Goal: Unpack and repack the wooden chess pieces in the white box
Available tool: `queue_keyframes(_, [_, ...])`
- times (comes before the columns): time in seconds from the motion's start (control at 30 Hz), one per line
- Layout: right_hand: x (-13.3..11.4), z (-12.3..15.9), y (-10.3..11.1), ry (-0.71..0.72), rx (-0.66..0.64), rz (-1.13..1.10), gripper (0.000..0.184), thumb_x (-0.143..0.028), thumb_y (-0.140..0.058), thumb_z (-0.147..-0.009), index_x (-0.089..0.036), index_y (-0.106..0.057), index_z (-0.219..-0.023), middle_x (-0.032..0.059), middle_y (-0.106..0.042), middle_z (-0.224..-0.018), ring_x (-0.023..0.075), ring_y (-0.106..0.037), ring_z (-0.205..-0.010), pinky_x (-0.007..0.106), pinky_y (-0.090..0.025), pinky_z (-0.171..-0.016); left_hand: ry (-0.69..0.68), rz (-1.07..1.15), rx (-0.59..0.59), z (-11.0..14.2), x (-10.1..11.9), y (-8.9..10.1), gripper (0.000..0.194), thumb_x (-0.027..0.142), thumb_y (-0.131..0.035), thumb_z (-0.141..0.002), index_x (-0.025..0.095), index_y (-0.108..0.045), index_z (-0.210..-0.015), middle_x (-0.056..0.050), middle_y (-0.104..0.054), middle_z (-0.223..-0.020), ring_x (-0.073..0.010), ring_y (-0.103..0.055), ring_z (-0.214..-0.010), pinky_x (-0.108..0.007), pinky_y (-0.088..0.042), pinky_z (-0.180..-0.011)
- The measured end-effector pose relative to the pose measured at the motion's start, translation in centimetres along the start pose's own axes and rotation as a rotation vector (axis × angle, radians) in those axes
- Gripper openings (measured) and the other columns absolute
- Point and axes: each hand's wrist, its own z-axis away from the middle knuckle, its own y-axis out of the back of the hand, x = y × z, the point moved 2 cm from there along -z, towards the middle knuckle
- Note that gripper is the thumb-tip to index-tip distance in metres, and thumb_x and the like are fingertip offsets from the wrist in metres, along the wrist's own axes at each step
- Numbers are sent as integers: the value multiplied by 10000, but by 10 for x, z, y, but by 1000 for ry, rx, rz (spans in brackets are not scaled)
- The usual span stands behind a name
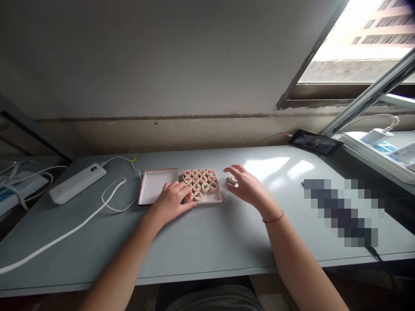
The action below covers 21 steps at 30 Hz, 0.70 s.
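- The left hand (171, 202) lies over the near-left corner of a shallow tray (216, 199) of xiangqi pieces (202, 180); its fingers (177, 188) sit loosely together on the pieces, not clamped.
- The right hand (247, 186) hangs just beyond the tray's right edge, its fingers (234, 169) spread apart and curved around a lone xiangqi piece (232, 179) on the bench (210, 235). (A rim pinch would suit these flat discs, though any contact here is hard to tell.)
- The tray's pieces stand in close rows, red and black characters facing up.
- A white-lined box lid (154, 185) lies just left of the tray.
- Further left are a white power bank (78, 183) and its white cable (65, 233); a dark phone (316, 142) rests at the bench's far edge.
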Motion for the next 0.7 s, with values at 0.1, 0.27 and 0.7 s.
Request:
queue_keyframes(0.1, [19,-5,-5,-69,-87,44,405,-82,-507,-782,-195,-613,-1157,98,-601,-1195,162,-614,-790,254,-428,-649,-24,2,10,1,1,0,171,317,-649,-834,199,-550,-759,15,-586,-806,-164,-531,-815,-325,-364,-822])
queue_keyframes(0.27, [22,-9,-7,-58,-68,19,269,-104,-475,-822,-174,-663,-1003,81,-661,-1004,159,-602,-754,251,-416,-647,-71,-27,-3,1,3,0,106,304,-621,-868,210,-627,-820,-2,-585,-838,-163,-535,-826,-327,-369,-815])
queue_keyframes(0.7, [-33,11,-8,212,-184,-302,123,-286,-631,-808,-217,-628,-910,-6,-638,-782,108,-512,-583,227,-380,-557,-134,-91,88,1,10,-10,208,294,-618,-863,262,-641,-1067,-48,-596,-1094,-228,-510,-1033,-378,-397,-872])
